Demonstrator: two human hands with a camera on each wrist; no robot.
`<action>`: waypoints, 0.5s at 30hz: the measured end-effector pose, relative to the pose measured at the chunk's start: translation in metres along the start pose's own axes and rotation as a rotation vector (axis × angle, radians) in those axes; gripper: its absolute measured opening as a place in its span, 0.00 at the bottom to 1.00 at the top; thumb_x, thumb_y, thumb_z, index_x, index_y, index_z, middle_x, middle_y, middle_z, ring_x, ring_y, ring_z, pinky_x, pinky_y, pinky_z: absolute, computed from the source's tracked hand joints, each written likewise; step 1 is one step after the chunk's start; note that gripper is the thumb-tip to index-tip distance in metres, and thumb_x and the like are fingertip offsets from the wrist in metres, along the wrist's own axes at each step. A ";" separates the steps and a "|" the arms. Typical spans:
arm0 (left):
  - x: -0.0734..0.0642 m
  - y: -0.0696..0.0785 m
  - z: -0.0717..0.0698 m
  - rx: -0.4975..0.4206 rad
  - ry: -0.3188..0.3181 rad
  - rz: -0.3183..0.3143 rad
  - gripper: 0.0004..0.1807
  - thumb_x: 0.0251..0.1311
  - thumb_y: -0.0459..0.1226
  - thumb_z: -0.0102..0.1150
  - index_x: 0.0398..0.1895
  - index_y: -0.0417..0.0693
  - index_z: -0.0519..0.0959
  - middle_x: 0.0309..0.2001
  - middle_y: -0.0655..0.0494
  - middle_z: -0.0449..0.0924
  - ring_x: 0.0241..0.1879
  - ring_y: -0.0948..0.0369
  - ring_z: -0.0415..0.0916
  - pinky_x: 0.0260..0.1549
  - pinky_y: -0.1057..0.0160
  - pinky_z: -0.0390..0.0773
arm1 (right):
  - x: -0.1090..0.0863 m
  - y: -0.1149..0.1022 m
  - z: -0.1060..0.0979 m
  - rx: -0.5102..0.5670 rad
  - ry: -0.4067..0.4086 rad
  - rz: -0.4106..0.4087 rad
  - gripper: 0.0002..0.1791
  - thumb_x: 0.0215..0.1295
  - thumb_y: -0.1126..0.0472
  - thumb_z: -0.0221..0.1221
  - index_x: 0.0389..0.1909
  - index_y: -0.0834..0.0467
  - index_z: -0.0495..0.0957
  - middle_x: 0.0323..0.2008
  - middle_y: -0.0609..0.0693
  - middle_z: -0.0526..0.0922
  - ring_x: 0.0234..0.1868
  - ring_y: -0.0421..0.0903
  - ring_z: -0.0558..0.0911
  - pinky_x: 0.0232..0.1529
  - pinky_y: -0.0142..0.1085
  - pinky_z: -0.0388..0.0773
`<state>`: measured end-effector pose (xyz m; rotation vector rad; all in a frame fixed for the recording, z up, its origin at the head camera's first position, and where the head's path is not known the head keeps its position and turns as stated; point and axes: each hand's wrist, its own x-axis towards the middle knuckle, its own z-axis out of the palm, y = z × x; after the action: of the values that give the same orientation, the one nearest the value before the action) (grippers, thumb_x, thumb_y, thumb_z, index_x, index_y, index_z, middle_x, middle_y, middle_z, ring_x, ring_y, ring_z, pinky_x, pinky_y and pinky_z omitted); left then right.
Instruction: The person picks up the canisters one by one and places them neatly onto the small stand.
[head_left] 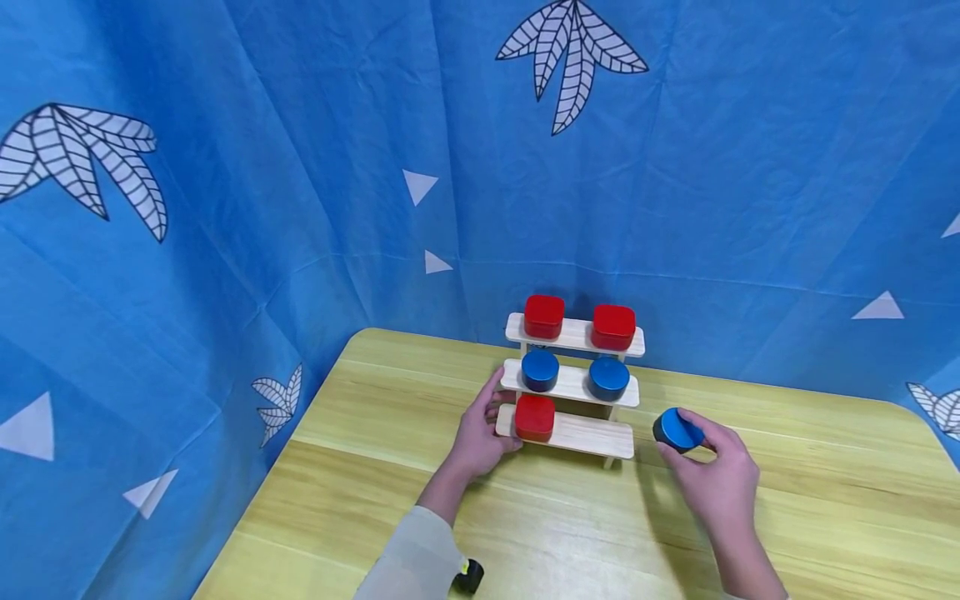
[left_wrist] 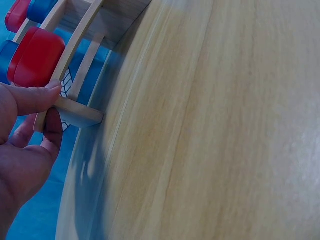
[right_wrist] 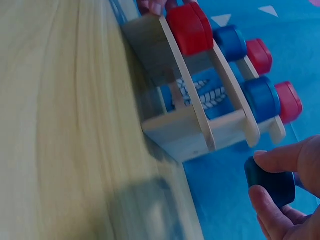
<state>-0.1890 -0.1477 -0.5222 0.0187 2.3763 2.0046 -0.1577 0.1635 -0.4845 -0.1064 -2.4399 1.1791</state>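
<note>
A small three-tier wooden display shelf [head_left: 592, 437] stands on the table. My left hand [head_left: 477, 438] grips the left end of its lowest board, thumb on top and fingers curled beneath in the left wrist view. To the right of the shelf, my right hand [head_left: 722, 479] pinches a round blue tin [head_left: 678, 430] between thumb and fingers, held in the air with its lid up. Two red square tins [head_left: 543, 317] sit on the top board and two round blue tins [head_left: 540, 370] on the middle one. One red square tin [head_left: 535, 418] sits on the left of the lowest board.
The light wooden table [head_left: 337, 492] has rounded back corners. Behind it and on the left hangs a blue curtain [head_left: 360, 150] with white leaves and triangles, close behind the shelf. A small black object [head_left: 469, 577] shows beside the left sleeve [head_left: 420, 554].
</note>
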 end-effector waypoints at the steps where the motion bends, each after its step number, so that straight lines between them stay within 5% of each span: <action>1: 0.000 0.000 0.000 -0.001 0.000 0.001 0.70 0.40 0.11 0.69 0.76 0.83 0.53 0.60 0.56 0.71 0.56 0.52 0.71 0.44 0.60 0.82 | -0.001 -0.001 0.002 -0.001 -0.002 -0.013 0.30 0.44 0.69 0.78 0.53 0.61 0.84 0.49 0.64 0.81 0.44 0.61 0.81 0.43 0.51 0.73; 8: 0.000 0.000 0.000 -0.013 -0.006 0.021 0.69 0.39 0.11 0.69 0.77 0.80 0.53 0.61 0.55 0.71 0.56 0.52 0.71 0.45 0.59 0.82 | -0.006 -0.007 0.011 0.022 -0.020 -0.055 0.30 0.42 0.70 0.79 0.51 0.60 0.85 0.47 0.61 0.83 0.43 0.58 0.82 0.33 0.17 0.70; 15: -0.001 0.000 0.000 -0.033 -0.011 0.036 0.69 0.39 0.10 0.68 0.78 0.79 0.53 0.60 0.55 0.71 0.56 0.52 0.72 0.45 0.59 0.82 | -0.011 -0.011 0.019 0.081 -0.059 -0.063 0.30 0.42 0.72 0.79 0.52 0.61 0.85 0.48 0.61 0.82 0.47 0.59 0.81 0.29 0.14 0.71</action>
<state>-0.1885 -0.1480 -0.5221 0.0717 2.3524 2.0534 -0.1539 0.1400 -0.4904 0.0297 -2.4227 1.2677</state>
